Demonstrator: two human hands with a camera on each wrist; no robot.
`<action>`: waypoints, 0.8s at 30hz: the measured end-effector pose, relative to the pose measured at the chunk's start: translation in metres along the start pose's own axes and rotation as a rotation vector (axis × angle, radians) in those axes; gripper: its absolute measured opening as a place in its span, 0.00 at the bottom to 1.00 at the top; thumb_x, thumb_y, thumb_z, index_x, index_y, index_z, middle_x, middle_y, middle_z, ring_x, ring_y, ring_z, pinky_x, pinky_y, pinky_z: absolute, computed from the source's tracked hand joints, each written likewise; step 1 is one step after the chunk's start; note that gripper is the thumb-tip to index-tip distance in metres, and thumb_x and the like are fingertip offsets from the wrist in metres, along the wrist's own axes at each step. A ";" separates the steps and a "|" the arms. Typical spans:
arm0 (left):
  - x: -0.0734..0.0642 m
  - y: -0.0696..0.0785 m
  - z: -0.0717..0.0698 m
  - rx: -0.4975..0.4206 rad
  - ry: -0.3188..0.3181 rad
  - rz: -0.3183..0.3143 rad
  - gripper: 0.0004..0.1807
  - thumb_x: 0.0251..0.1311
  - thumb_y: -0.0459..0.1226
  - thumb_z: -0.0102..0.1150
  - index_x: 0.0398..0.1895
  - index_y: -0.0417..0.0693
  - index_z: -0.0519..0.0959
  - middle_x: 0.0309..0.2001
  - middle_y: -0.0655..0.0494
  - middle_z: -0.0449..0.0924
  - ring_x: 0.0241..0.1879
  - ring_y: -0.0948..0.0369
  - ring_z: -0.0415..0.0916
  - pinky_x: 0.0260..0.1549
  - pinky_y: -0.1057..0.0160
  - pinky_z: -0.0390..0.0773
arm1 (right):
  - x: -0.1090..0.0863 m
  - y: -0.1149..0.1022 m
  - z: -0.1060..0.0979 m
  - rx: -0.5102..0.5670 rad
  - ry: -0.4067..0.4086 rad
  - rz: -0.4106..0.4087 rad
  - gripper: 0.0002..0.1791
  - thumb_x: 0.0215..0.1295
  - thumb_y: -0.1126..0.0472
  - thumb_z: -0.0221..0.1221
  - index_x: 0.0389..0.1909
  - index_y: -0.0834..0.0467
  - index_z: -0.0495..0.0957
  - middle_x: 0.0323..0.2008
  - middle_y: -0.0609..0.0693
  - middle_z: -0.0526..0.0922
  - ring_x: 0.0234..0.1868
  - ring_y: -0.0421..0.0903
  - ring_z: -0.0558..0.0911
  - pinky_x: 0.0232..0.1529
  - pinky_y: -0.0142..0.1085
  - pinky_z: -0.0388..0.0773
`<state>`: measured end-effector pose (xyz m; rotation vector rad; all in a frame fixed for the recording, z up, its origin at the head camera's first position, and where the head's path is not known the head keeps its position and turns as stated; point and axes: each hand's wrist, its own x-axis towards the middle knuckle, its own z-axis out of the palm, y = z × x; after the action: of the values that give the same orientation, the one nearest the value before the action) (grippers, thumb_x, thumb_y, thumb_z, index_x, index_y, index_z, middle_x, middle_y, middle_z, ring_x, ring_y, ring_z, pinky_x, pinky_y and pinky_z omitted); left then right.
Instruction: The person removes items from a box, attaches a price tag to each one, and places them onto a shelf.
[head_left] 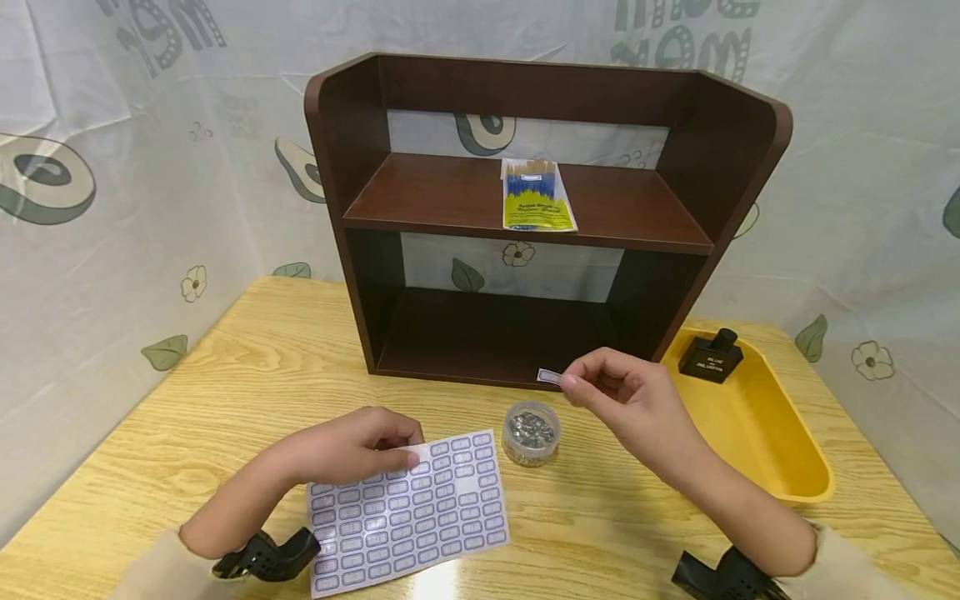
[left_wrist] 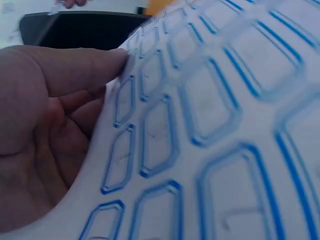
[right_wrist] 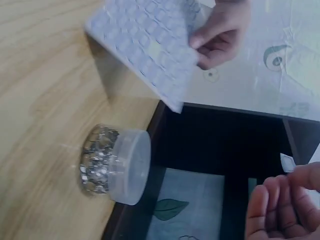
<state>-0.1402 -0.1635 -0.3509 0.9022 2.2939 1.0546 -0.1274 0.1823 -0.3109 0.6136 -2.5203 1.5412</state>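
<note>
My left hand (head_left: 371, 446) pinches the top edge of a white sheet of blue-bordered label stickers (head_left: 408, 512), thumb on the printed face. In the left wrist view the sheet (left_wrist: 200, 115) bends away from the thumb. One patch of the sheet, toward its right side, has bare backing. My right hand (head_left: 637, 408) holds a single small label sticker (head_left: 550, 377) between thumb and forefinger, in front of the shelf's lower edge. Between the hands stands a round clear jar (head_left: 530, 433) of small silvery metal pieces, its translucent lid (right_wrist: 131, 167) on.
A dark brown two-tier shelf (head_left: 525, 229) stands at the back. On its upper board lies a packet of artist brushes (head_left: 536, 197) bearing a small label. At right, a yellow tray (head_left: 780, 417) holds a black bottle (head_left: 711, 357). Patterned cloth hangs behind the wooden table (head_left: 585, 533).
</note>
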 end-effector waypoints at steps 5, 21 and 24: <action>0.006 -0.010 0.008 0.134 -0.003 -0.066 0.06 0.69 0.36 0.65 0.32 0.51 0.80 0.26 0.65 0.70 0.29 0.68 0.67 0.29 0.70 0.67 | -0.004 0.006 -0.001 -0.057 -0.034 0.123 0.05 0.72 0.58 0.66 0.40 0.56 0.86 0.31 0.50 0.84 0.32 0.44 0.81 0.34 0.31 0.82; 0.020 -0.009 0.028 0.266 0.083 -0.252 0.10 0.59 0.34 0.74 0.29 0.52 0.80 0.25 0.60 0.76 0.29 0.62 0.71 0.29 0.66 0.71 | -0.016 0.043 0.019 0.074 -0.234 0.195 0.08 0.68 0.67 0.67 0.39 0.70 0.84 0.29 0.56 0.87 0.29 0.39 0.86 0.35 0.35 0.89; 0.022 -0.007 0.031 0.283 0.071 -0.252 0.11 0.58 0.34 0.75 0.28 0.53 0.78 0.26 0.60 0.75 0.30 0.62 0.71 0.30 0.65 0.71 | -0.019 0.048 0.022 0.080 -0.265 0.193 0.07 0.67 0.68 0.67 0.37 0.70 0.85 0.28 0.57 0.88 0.28 0.37 0.85 0.34 0.34 0.89</action>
<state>-0.1383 -0.1365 -0.3781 0.6602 2.5782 0.6775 -0.1273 0.1873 -0.3668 0.6391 -2.7966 1.7360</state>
